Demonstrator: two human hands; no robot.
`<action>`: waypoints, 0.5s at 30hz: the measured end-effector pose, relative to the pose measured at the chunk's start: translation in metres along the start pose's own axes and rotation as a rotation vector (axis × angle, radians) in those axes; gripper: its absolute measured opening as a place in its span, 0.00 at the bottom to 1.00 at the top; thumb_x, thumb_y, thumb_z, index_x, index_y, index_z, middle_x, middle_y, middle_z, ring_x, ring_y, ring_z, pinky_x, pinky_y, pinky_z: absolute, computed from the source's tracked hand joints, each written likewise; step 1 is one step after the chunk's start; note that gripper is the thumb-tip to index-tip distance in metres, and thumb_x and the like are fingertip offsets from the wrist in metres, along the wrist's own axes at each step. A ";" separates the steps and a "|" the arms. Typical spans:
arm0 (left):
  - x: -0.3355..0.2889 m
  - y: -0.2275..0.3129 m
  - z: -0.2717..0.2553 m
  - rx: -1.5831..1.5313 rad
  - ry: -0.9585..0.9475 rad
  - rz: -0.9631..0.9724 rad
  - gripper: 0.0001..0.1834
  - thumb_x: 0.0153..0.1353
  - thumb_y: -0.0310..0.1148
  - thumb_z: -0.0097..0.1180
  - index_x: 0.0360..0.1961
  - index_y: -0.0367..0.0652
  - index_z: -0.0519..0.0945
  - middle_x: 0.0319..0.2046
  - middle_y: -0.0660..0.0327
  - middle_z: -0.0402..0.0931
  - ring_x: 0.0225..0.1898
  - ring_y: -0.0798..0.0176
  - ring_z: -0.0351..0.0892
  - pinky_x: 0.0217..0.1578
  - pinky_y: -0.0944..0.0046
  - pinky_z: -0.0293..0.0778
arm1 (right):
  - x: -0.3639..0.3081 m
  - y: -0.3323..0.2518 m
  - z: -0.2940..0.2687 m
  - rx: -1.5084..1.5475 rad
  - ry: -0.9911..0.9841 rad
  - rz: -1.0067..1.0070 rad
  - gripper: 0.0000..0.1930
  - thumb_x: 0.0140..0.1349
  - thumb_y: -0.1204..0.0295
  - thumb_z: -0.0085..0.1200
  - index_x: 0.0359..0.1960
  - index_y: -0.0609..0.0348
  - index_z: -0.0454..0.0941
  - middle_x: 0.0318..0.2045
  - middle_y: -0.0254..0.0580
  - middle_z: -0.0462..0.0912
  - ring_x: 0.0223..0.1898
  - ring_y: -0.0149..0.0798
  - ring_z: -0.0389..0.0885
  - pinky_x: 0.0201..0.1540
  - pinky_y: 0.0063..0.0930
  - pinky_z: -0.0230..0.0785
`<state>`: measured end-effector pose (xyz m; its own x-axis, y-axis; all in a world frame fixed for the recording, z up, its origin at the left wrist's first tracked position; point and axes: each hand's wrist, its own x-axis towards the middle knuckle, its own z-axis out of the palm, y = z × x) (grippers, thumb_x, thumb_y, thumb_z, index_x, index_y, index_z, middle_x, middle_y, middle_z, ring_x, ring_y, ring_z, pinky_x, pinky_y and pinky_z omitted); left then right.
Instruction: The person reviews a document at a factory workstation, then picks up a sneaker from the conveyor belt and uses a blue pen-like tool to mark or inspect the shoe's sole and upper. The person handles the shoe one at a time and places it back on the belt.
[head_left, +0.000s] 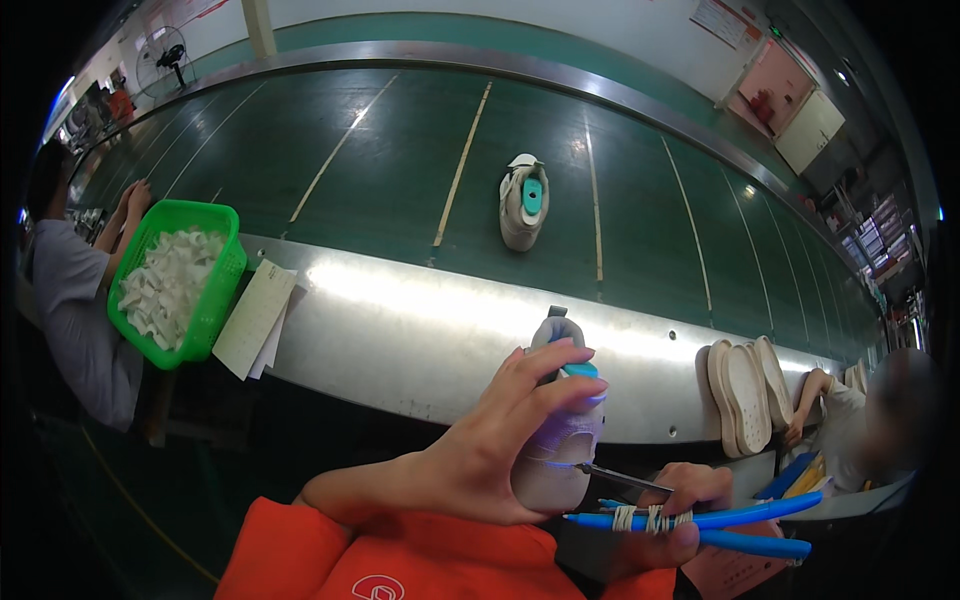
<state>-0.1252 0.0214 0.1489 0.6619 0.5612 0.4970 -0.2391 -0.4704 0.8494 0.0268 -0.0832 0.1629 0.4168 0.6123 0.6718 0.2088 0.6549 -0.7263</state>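
My left hand (490,420) is wrapped round a light grey shoe (555,485), thumb low on one side and fingers over its top near a teal piece (580,370). A purple-blue glow falls on the shoe's upper. My right hand (695,490) grips blue pens (755,512) bound with pale rubber bands (640,518). From the same hand a thin dark pointed tool (625,478) reaches to the shoe, its tip at the surface. Whether that tool belongs to the bundle, I cannot tell.
Beyond the metal ledge (400,310) runs a green conveyor belt (380,190) carrying another shoe (520,215). Left are a green basket (235,250) of white scraps and a paper sheet (255,320). Cream soles (745,395) stand right. People sit at both sides (80,290).
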 end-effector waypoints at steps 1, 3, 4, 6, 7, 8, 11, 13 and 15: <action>0.001 0.000 0.000 -0.005 -0.002 -0.003 0.46 0.34 0.30 0.70 0.57 0.45 0.60 0.58 0.48 0.53 0.61 0.42 0.53 0.57 0.38 0.49 | 0.005 -0.002 -0.004 -0.012 -0.101 0.007 0.20 0.55 0.57 0.55 0.24 0.59 0.62 0.12 0.34 0.65 0.10 0.24 0.60 0.11 0.14 0.51; 0.004 0.000 0.000 0.000 -0.005 0.006 0.46 0.33 0.30 0.70 0.57 0.45 0.59 0.58 0.48 0.53 0.59 0.43 0.55 0.56 0.41 0.52 | 0.017 -0.008 -0.012 -0.035 -0.305 0.023 0.19 0.55 0.57 0.55 0.25 0.60 0.64 0.12 0.36 0.68 0.09 0.25 0.63 0.10 0.15 0.54; 0.004 -0.001 0.000 0.004 -0.001 0.009 0.46 0.33 0.29 0.70 0.57 0.44 0.59 0.57 0.48 0.53 0.59 0.43 0.55 0.56 0.43 0.54 | 0.023 -0.011 -0.015 -0.047 -0.389 0.035 0.19 0.55 0.56 0.55 0.26 0.60 0.64 0.12 0.37 0.69 0.09 0.26 0.65 0.10 0.15 0.55; 0.006 -0.001 0.000 -0.018 0.015 0.023 0.46 0.33 0.28 0.70 0.57 0.43 0.59 0.57 0.47 0.53 0.58 0.43 0.56 0.55 0.47 0.57 | 0.035 -0.017 -0.017 -0.070 -0.559 0.058 0.19 0.55 0.56 0.54 0.27 0.61 0.65 0.12 0.39 0.71 0.10 0.28 0.68 0.10 0.16 0.59; 0.007 -0.002 0.000 -0.029 0.022 0.030 0.46 0.33 0.28 0.69 0.57 0.43 0.59 0.57 0.47 0.53 0.57 0.44 0.57 0.55 0.49 0.58 | 0.039 -0.017 -0.016 -0.110 -0.583 0.017 0.19 0.55 0.56 0.54 0.27 0.60 0.65 0.12 0.40 0.71 0.10 0.28 0.68 0.11 0.16 0.59; 0.008 -0.001 -0.002 -0.020 0.023 0.026 0.46 0.32 0.28 0.69 0.57 0.43 0.59 0.57 0.47 0.53 0.57 0.44 0.57 0.54 0.51 0.59 | 0.042 -0.017 -0.015 -0.150 -0.608 -0.024 0.18 0.55 0.56 0.54 0.27 0.60 0.66 0.12 0.40 0.72 0.10 0.29 0.69 0.11 0.17 0.60; 0.011 0.000 -0.004 -0.008 0.027 0.020 0.47 0.31 0.27 0.69 0.56 0.42 0.59 0.57 0.47 0.53 0.56 0.45 0.58 0.54 0.54 0.61 | 0.046 -0.020 -0.011 -0.253 -0.634 -0.081 0.18 0.55 0.57 0.54 0.28 0.60 0.66 0.12 0.40 0.72 0.10 0.30 0.70 0.11 0.18 0.61; 0.013 -0.002 -0.005 -0.014 0.031 0.022 0.47 0.31 0.28 0.70 0.56 0.42 0.59 0.57 0.47 0.53 0.57 0.44 0.57 0.54 0.54 0.61 | 0.046 -0.022 -0.010 -0.304 -0.640 -0.101 0.18 0.54 0.56 0.54 0.28 0.59 0.66 0.12 0.40 0.72 0.10 0.30 0.70 0.11 0.19 0.61; 0.015 -0.003 -0.006 0.004 0.036 0.015 0.47 0.30 0.29 0.70 0.56 0.42 0.59 0.57 0.47 0.53 0.57 0.44 0.57 0.54 0.55 0.61 | 0.047 -0.020 -0.010 -0.334 -0.656 -0.127 0.18 0.54 0.56 0.54 0.28 0.59 0.67 0.12 0.40 0.73 0.11 0.31 0.71 0.12 0.19 0.62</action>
<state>-0.1190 0.0350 0.1552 0.6320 0.5786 0.5156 -0.2460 -0.4812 0.8414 0.0512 -0.0720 0.2081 -0.2204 0.7482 0.6258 0.5211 0.6327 -0.5729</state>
